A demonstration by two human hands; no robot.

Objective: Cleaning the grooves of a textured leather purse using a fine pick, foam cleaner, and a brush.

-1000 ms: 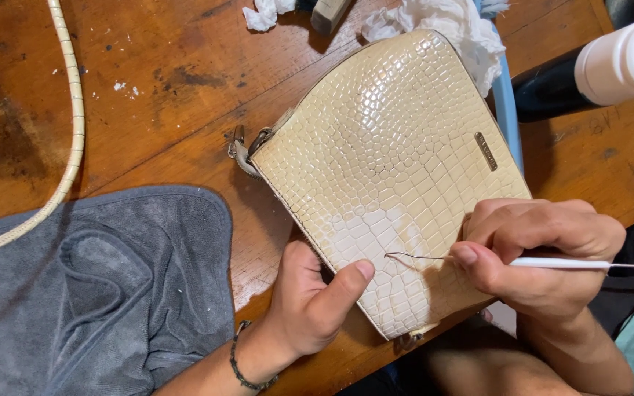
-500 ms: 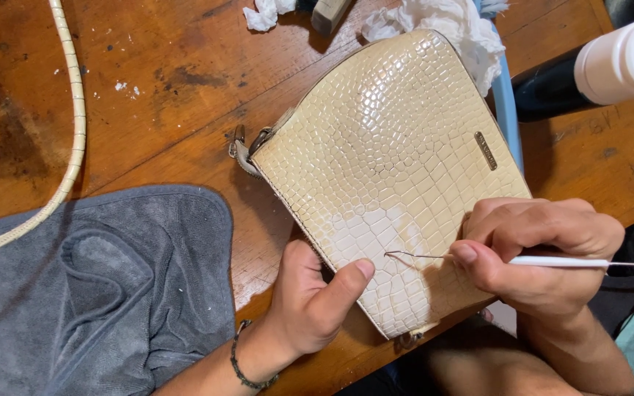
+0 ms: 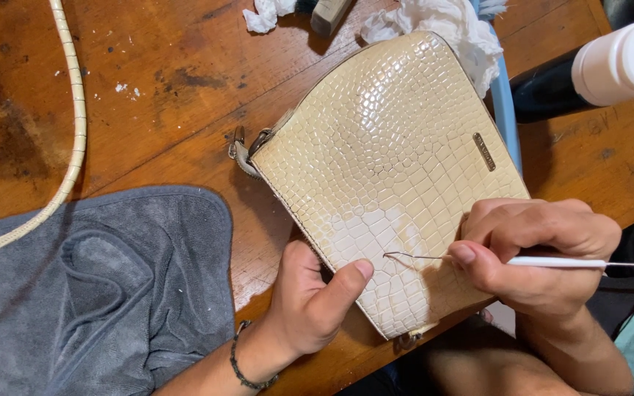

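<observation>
A cream handbag (image 3: 398,161) with a glossy crocodile-scale pattern lies on a worn wooden table (image 3: 163,103). My left hand (image 3: 310,301) grips the bag's lower edge, thumb pressed on its front. In my right hand (image 3: 537,253) I pinch a thin white-handled tool (image 3: 552,262) with a hooked wire tip (image 3: 398,255). The tip touches the bag's lower front, where a paler patch shows. A small metal plate (image 3: 484,151) sits on the bag's right side. A metal ring (image 3: 243,147) hangs at its left corner.
A grey towel (image 3: 97,293) lies at the lower left. A cream cord strap (image 3: 75,132) curves down the left side. Crumpled white cloth (image 3: 449,22) lies at the top, beside a blue strip (image 3: 504,103). A white bottle (image 3: 621,62) lies at the right.
</observation>
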